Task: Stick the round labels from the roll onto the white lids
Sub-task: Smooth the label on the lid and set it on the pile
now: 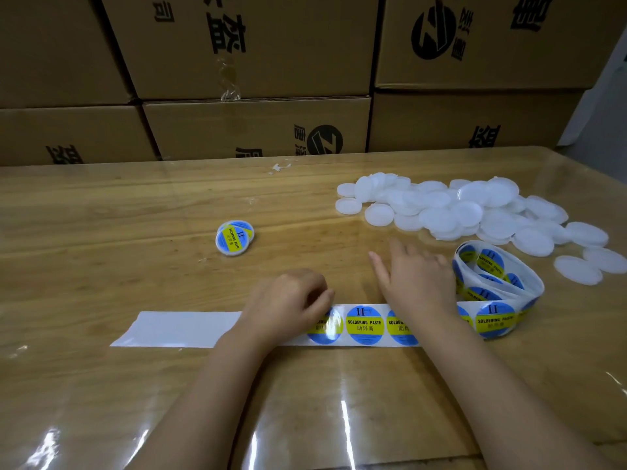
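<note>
Left hand (288, 300) pinching label (327, 330) on strip (183, 329), right hand (414, 279) flat, white lids (441, 212) beyond

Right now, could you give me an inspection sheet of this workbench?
Surface: wooden table under clear glossy film.
Job's things: label strip unrolled from the loose roll; white lids piled far right; two labelled lids stacked centre-left.
Clutter: small white scraps at the far edge.
Hands: left hand pinches the first label on the strip; right hand open, flat across the strip.
Cables: nothing seen.
Surroundings: stacked cardboard boxes behind the table.
</note>
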